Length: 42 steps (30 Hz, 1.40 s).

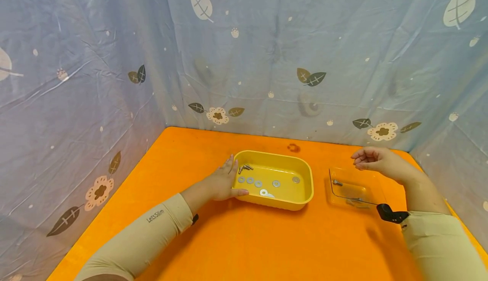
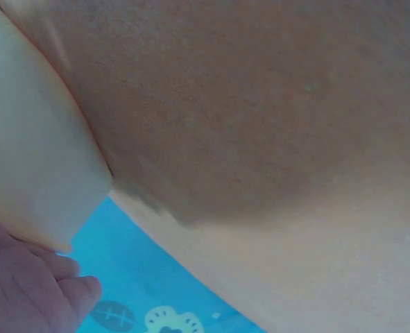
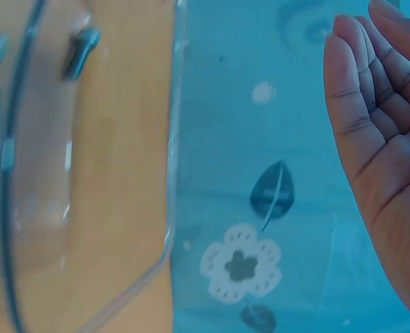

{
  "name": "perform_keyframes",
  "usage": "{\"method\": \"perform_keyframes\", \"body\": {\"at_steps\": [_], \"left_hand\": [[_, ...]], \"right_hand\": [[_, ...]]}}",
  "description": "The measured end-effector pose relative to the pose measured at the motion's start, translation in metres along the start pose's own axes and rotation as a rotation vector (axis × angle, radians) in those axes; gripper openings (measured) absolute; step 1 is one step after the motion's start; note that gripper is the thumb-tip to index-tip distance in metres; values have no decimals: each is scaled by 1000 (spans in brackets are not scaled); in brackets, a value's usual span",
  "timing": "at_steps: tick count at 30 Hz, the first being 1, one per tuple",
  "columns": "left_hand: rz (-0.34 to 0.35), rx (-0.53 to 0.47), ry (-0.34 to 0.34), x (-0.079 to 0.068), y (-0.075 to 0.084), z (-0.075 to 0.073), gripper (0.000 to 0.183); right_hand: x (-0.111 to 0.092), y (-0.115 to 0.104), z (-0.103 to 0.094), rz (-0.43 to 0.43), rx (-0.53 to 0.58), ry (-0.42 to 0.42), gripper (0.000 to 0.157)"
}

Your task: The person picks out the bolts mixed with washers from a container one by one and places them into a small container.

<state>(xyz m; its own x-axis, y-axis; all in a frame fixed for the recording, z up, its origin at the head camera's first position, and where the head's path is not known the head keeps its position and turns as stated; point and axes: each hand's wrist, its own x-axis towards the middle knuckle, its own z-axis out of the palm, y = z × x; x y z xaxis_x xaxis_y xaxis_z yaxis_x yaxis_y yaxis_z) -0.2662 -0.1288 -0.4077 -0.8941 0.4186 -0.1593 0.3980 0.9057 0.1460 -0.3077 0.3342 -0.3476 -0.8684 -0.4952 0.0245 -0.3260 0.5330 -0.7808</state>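
Note:
My left hand [image 1: 219, 181] rests against the left end of a yellow plastic box [image 1: 309, 183], fingers spread along its side and thumb at the front rim. Inside lie several flat metal washers [image 1: 276, 184] and a couple of small bolts [image 1: 248, 167] at the left. My right hand [image 1: 381, 162] hovers above the back right of a clear plastic box [image 1: 331, 185], its fingers loosely bent and nothing visible between them. Through the clear walls a bolt [image 1: 337, 182] shows, with more small metal pieces [image 1: 358, 201] near the front. The left wrist view is mostly filled by skin.
Both boxes stand on an orange tabletop [image 1: 267, 247], the clear one right of the yellow one. Patterned blue-grey curtains [image 1: 267, 60] enclose the table at the back and sides. A black wrist camera mount [image 1: 390, 214] sticks out over the clear box's front.

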Motion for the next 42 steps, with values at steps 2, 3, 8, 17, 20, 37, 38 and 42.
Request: {"method": "perform_keyframes", "body": {"at_steps": [2,3,8,17,20,37,38,42], "left_hand": [[2,-5,1,-1,0,-1,111],[4,-11,2,-1,1,-1,110],[2,-18,2,-2,2,-2,109],[5,-9,4,-2,1,-1,109],[9,-10,6,-1,1,0,110],[10,-10,12,-1,-1,1,109],[10,-7,12,0,-1,1,110],[10,-1,5,1,-2,1,112]], "right_hand": [[7,-7,2,-7,9,-11,28],[11,-11,3,-8,14,-16,28],[32,-30,9,-10,11,-40,29],[74,-58,36,-52,36,-97,25],[89,-67,52,-93,45,-143,21],[155,-91,138,-217,-54,-331,22],[158,-91,142,-212,-76,-344,23],[168,-94,156,-168,-136,-389,28]]}}
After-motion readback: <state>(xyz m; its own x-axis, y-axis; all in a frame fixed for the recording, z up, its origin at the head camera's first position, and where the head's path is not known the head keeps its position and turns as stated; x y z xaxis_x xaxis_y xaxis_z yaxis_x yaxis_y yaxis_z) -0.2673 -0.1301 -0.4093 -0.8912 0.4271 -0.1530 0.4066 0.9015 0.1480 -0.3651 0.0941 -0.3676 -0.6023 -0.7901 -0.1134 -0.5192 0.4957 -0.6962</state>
